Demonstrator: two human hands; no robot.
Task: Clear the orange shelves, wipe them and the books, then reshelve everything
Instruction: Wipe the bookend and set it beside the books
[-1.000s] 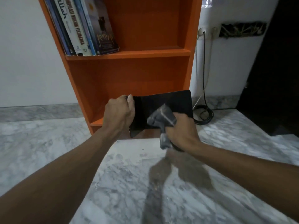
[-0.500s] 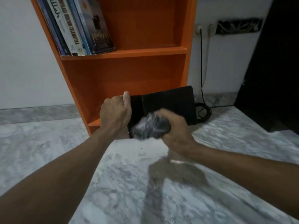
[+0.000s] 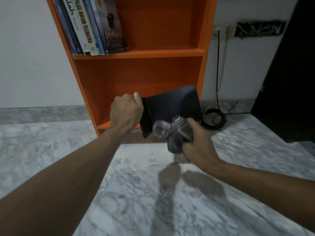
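A black book (image 3: 172, 106) is held upright in front of the lowest compartment of the orange shelf unit (image 3: 141, 72). My left hand (image 3: 127, 110) grips the book by its left edge, near the spine. My right hand (image 3: 196, 139) clutches a bunched grey cloth (image 3: 172, 135) against the book's lower front cover. Several books (image 3: 92, 26) lean to the left on the shelf board above, at its left side. The bottom compartment behind the black book looks bare.
The floor (image 3: 136, 193) is grey-white marble. A black cable (image 3: 214, 118) hangs from a wall socket (image 3: 218, 29) right of the shelf unit and coils on the floor. A dark doorway or cabinet (image 3: 289, 82) fills the far right.
My right hand moved the cloth across the cover, from mid-cover left to the spine, then down to the lower edge. The book tilted slightly; my left hand kept its grip.
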